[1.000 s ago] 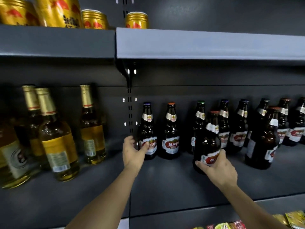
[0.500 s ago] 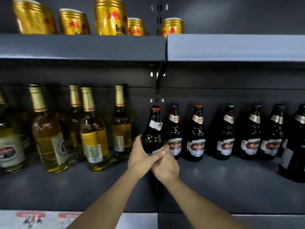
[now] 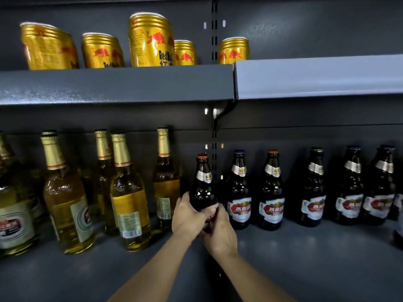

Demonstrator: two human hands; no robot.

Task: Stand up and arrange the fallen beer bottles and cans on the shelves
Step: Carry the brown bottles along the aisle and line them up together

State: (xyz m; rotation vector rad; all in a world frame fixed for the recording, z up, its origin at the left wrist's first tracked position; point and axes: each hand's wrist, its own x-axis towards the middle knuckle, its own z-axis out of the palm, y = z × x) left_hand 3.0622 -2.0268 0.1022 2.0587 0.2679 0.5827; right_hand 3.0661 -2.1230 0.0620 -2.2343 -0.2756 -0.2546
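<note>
Here, five gold cans [image 3: 150,40] stand on the upper shelf [image 3: 115,83], all left of or at the slotted upright post [image 3: 214,136]. On the lower shelf [image 3: 305,258], left of that post, stand at least six pale bottles [image 3: 128,192] with gold foil necks; some at the far left are partly cut off, so the count is not certain. Right of the post stand at least five dark bottles [image 3: 271,190] with red labels in a row, with another partly hidden behind the last. One more dark bottle, the held bottle [image 3: 202,184], is upright just in front of the post. The left hand [image 3: 187,216] wraps its fingers round the left side of the body, and the right hand [image 3: 220,232] grips the lower part from the right, touching the left hand. Whether its base rests on the shelf cannot be told.
</note>
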